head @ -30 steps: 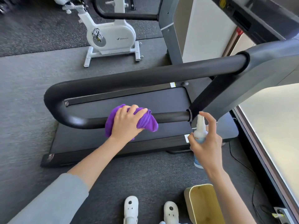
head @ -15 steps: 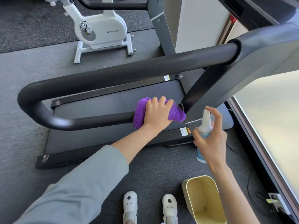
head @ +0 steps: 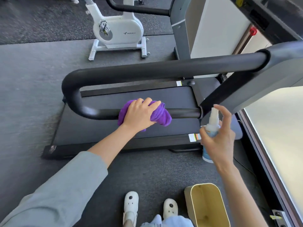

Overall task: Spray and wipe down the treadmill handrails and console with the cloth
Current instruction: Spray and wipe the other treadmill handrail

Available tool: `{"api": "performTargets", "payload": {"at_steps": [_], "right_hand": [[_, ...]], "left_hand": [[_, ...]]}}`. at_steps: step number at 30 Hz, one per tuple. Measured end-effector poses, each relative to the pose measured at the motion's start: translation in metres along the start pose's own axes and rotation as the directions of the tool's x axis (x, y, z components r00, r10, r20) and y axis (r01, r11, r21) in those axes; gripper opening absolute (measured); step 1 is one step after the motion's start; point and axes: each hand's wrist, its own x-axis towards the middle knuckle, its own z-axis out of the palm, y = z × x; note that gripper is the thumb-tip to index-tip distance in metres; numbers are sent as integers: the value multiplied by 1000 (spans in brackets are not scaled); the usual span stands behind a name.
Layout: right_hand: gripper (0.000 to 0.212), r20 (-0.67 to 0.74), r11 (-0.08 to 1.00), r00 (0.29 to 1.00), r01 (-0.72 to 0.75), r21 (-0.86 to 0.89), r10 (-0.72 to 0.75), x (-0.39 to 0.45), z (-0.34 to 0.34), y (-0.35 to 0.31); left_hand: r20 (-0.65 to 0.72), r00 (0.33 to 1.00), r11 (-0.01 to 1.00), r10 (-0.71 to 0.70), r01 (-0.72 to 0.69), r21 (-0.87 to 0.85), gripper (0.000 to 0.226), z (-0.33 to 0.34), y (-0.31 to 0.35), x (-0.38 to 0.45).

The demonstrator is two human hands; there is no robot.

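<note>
Purple microfibre cloth (head: 159, 114) is bunched under a person's left hand (head: 139, 114) and pressed around the lower rail of a treadmill's looped black handrail (head: 164, 68), the fingers curled over the top of the bar and closed on the fabric. Half a second earlier the cloth sat hard against the joint where the rail meets the grey upright (head: 255, 86); it now lies back toward the middle of the bar, a bare stretch of rail showing between cloth and joint, which suggests the hand is working to and fro along this one section rather than moving on. The right hand (head: 218, 143) holds a small white-and-blue spray bottle (head: 211, 128) upright just beside the joint, palm and lower fingers wrapped around the body, the forefinger raised and arched above the nozzle, not visibly pressing it; no mist can be made out. That grip looks unchanged over the last second. Judged from this view, the lower rail is mid-wipe, while the upper rail of the loop, the far handrail (head: 137, 9) and the console (head: 262, 18), only an edge of which shows at top right, appear yet to be reached. Standing on the dark floor beside the treadmill deck (head: 127, 138), the person has a cream bin (head: 208, 205) by the feet, and a white exercise bike (head: 118, 30) stands well apart beyond the machine.
</note>
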Motion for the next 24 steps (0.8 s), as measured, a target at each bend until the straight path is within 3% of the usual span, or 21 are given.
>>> {"api": "performTargets", "payload": {"at_steps": [6, 11, 14, 16, 18, 21, 24], "right_hand": [[72, 68, 998, 995, 68, -9, -67, -8, 30, -25], [72, 104, 996, 991, 88, 20, -90, -15, 40, -39], [72, 110, 995, 989, 100, 11, -100, -18, 42, -40], [72, 108, 996, 990, 90, 9, -91, -19, 42, -38], [72, 105, 996, 991, 86, 0, -86, -19, 43, -35], [71, 131, 998, 989, 70, -4, -69, -19, 44, -34], [71, 152, 998, 987, 62, -4, -60, -19, 43, -33]], "left_hand": [[-92, 993, 990, -71, 81, 114, 62, -24, -94, -67], [-238, 961, 989, -138, 147, 23, 53, -33, -80, -80], [-411, 882, 973, -229, 220, -71, 52, -42, -70, -104], [-551, 764, 941, -337, 285, -180, 50, -46, -63, -124], [-660, 576, 875, -482, 353, -331, 49, -51, -56, -133], [-692, 298, 743, -658, 405, -532, 61, -61, -56, -124], [-690, 113, 669, -714, 401, -626, 69, -73, -65, -101]]}}
